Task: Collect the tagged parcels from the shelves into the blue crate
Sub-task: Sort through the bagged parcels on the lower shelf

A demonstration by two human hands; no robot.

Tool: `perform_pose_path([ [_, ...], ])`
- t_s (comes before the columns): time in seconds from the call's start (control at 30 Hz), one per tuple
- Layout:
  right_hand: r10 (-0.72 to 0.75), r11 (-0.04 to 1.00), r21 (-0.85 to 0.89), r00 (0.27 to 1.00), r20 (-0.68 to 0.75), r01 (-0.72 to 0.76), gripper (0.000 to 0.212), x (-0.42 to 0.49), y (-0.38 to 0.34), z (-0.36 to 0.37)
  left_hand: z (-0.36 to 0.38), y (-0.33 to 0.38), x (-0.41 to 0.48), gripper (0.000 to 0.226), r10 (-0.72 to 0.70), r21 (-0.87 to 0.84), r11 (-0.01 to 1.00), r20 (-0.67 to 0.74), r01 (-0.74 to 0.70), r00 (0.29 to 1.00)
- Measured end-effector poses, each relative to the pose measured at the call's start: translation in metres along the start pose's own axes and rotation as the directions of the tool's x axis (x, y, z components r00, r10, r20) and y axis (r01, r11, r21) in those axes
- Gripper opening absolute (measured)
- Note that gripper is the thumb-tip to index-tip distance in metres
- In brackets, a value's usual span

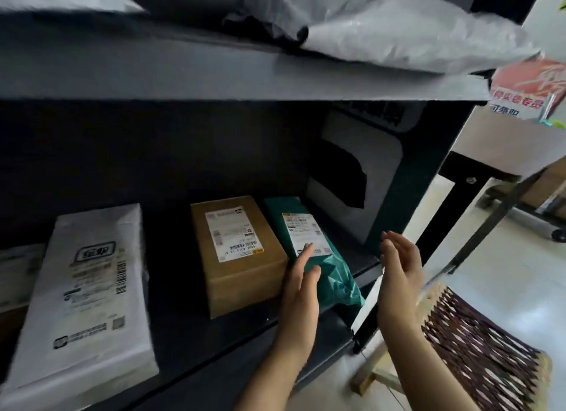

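A green plastic parcel with a white label lies at the right end of the lower shelf. My left hand rests flat against its left side, fingertips on the label, wedged between it and a brown cardboard box. My right hand hovers open to the right of the green parcel, palm facing it, not touching. A white labelled mailer lies further left on the same shelf. The blue crate is not in view.
The upper shelf carries grey plastic mailers. A dark shelf upright stands right of the parcels. A patterned stool seat and a table frame are at the right, over white floor tiles.
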State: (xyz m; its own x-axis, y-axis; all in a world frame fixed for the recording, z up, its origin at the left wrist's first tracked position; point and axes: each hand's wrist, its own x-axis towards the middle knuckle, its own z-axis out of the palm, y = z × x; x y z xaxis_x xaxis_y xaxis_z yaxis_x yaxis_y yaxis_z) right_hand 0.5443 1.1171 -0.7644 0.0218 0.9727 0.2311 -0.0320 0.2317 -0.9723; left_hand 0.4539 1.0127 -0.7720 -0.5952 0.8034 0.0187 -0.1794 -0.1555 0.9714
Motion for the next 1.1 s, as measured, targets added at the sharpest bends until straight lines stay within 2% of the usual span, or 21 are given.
perform_pose_path([
  [0.17, 0.129, 0.992, -0.015, 0.981, 0.141, -0.129, 0.025, 0.031, 0.039, 0.034, 0.0, -0.025, 0.058, 0.046, 0.132, 0.152, 0.981, -0.093, -0.117, 0.987],
  [0.3, 0.273, 0.962, -0.058, 0.93, 0.248, -0.267, 0.036, 0.036, 0.056, 0.054, -0.019, -0.035, 0.093, 0.05, 0.03, 0.18, 0.984, -0.242, 0.014, 0.97],
  [0.43, 0.352, 0.929, -0.018, 0.867, 0.353, -0.37, 0.042, 0.023, 0.061, 0.068, -0.027, -0.047, 0.097, 0.051, -0.093, 0.172, 0.974, -0.298, 0.149, 0.95],
  [0.57, 0.312, 0.936, 0.02, 0.856, 0.411, -0.351, 0.039, 0.01, 0.055, 0.073, -0.024, -0.05, 0.087, 0.054, -0.074, 0.128, 0.985, -0.274, 0.113, 0.959],
  [0.73, 0.146, 0.951, 0.195, 0.903, 0.404, -0.24, 0.031, 0.0, 0.045, 0.056, -0.02, -0.032, 0.062, 0.049, 0.085, 0.085, 0.994, -0.194, -0.07, 0.977],
  [0.87, 0.039, 0.951, 0.269, 0.924, 0.379, -0.151, 0.03, -0.005, 0.032, 0.048, -0.013, -0.017, 0.045, 0.049, 0.193, 0.08, 0.98, -0.158, -0.182, 0.968],
  [1.0, 0.001, 0.954, 0.278, 0.934, 0.358, -0.108, 0.031, -0.007, 0.023, 0.039, -0.009, -0.006, 0.037, 0.048, 0.198, 0.072, 0.979, -0.143, -0.189, 0.97],
  [1.1, 0.058, 0.953, 0.259, 0.93, 0.362, -0.16, 0.029, -0.01, 0.026, 0.034, -0.008, -0.007, 0.032, 0.049, 0.163, 0.096, 0.984, -0.147, -0.15, 0.976],
])
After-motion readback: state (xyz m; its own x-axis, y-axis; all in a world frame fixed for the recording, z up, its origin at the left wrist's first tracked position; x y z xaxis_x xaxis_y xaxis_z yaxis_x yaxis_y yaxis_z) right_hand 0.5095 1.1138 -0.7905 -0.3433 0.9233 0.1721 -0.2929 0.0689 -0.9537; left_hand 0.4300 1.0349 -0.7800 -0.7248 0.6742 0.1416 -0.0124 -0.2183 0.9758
